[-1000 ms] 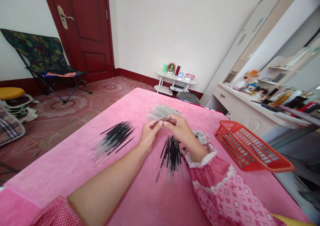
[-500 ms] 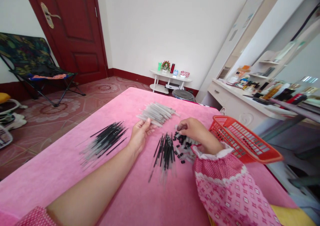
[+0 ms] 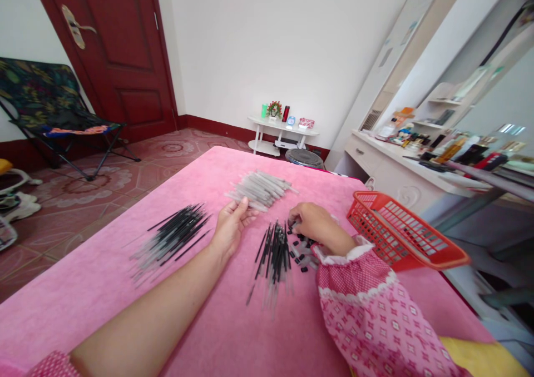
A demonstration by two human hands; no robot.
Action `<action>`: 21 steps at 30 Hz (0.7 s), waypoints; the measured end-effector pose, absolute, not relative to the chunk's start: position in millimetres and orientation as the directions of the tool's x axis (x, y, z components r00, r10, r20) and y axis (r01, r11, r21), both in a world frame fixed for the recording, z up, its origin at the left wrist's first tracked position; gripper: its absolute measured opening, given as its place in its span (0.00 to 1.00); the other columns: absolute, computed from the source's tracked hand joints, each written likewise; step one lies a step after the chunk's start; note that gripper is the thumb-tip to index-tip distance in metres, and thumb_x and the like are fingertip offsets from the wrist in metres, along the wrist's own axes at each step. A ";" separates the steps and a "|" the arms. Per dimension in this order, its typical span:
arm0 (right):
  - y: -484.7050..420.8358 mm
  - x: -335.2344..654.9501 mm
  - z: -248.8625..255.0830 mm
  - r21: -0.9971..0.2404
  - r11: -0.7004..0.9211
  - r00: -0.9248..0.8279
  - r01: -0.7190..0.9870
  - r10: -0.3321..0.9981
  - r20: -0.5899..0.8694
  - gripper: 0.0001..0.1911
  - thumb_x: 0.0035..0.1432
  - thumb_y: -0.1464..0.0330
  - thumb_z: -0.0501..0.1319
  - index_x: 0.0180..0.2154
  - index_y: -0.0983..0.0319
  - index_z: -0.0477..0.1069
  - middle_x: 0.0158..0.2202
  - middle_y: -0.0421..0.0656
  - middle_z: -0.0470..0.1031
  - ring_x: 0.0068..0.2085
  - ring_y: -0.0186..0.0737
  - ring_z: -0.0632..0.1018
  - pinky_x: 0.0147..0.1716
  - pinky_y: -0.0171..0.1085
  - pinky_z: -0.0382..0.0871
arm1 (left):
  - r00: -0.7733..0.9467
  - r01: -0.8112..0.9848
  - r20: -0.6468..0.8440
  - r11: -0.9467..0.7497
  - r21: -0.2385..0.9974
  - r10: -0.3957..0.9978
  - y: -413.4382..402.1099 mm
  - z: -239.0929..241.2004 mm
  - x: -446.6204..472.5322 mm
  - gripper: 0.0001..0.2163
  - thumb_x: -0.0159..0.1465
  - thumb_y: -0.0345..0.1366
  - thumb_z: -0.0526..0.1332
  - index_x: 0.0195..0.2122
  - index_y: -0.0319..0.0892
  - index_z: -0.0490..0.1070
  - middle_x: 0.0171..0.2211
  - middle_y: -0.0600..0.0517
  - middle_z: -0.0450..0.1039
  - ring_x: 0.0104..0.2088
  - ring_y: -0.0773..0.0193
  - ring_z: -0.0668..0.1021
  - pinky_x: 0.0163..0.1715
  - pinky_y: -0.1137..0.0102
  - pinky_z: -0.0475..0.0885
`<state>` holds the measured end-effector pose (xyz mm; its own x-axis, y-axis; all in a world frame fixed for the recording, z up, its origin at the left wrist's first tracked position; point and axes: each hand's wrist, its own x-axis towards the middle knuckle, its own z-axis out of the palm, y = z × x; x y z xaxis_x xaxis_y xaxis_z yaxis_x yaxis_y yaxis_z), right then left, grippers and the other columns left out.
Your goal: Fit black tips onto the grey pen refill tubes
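My left hand (image 3: pixel 232 224) is at the near edge of a pile of grey translucent sticks (image 3: pixel 262 189). Its thumb and fingers are closed, and what lies between them is hard to make out. Over a heap of small black and clear caps (image 3: pixel 303 257), my right hand (image 3: pixel 311 221) reaches down with curled fingers; the fingertips are partly hidden among the pieces. A bundle of thin black-and-clear pen-like sticks (image 3: pixel 274 257) lies between my arms. Another pile of such dark sticks (image 3: pixel 175 235) rests left of my left forearm.
A pink cloth (image 3: pixel 225 332) covers the table. The red plastic basket (image 3: pixel 409 232) stands at the right edge, beside a white dresser (image 3: pixel 375 157) crowded with bottles. Beyond the table are a small white shelf (image 3: pixel 283 127), a folding chair (image 3: pixel 45 104) and a red door (image 3: pixel 112 49).
My right hand has shifted slightly left and lower over the caps, its fingers now further down into them. My left hand keeps its place beside the grey sticks. The view has turned slightly.
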<state>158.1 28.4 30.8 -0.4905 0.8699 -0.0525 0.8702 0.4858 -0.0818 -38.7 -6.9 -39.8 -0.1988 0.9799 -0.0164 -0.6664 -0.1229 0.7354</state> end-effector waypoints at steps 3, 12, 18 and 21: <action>26.2 155.9 27.2 -0.076 0.496 -0.500 0.865 0.865 -0.044 0.11 0.43 0.74 0.61 0.32 0.58 0.78 0.30 0.40 0.77 0.30 0.35 0.73 0.27 0.31 0.57 | -0.202 -0.665 -0.020 -0.122 0.737 0.979 -7.1 -39.9 -38.7 0.13 0.51 0.38 0.68 0.33 0.37 0.71 0.27 0.52 0.76 0.25 0.71 0.77 0.26 0.78 0.72; 26.5 154.1 18.7 -0.049 0.517 -0.519 0.855 0.852 -0.069 0.11 0.43 0.76 0.61 0.30 0.59 0.77 0.30 0.41 0.77 0.31 0.35 0.74 0.27 0.31 0.58 | -0.197 -0.665 -0.020 -0.118 0.737 0.980 -7.2 -39.6 -38.8 0.12 0.52 0.38 0.67 0.33 0.37 0.71 0.28 0.51 0.76 0.25 0.71 0.77 0.26 0.77 0.71; 31.0 162.7 26.8 -0.048 0.463 -0.465 0.885 0.884 -0.050 0.12 0.43 0.75 0.62 0.32 0.58 0.77 0.32 0.41 0.77 0.33 0.36 0.74 0.30 0.31 0.59 | -0.193 -0.659 -0.011 -0.121 0.742 0.981 -7.5 -39.9 -38.3 0.13 0.52 0.39 0.67 0.34 0.36 0.70 0.28 0.50 0.76 0.25 0.71 0.77 0.26 0.78 0.71; 30.8 163.3 27.9 -0.034 0.433 -0.434 0.901 0.899 -0.054 0.11 0.43 0.74 0.62 0.32 0.58 0.77 0.33 0.41 0.77 0.34 0.37 0.75 0.29 0.32 0.59 | -0.193 -0.658 -0.013 -0.119 0.744 0.981 -7.7 -39.4 -38.2 0.13 0.52 0.39 0.67 0.34 0.36 0.70 0.28 0.50 0.76 0.25 0.71 0.76 0.25 0.78 0.71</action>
<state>163.3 30.8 27.9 -0.4339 0.8993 -0.0545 0.9009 0.4326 -0.0339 -38.2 -7.7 -39.4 -0.1926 0.9812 -0.0128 -0.6578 -0.1194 0.7436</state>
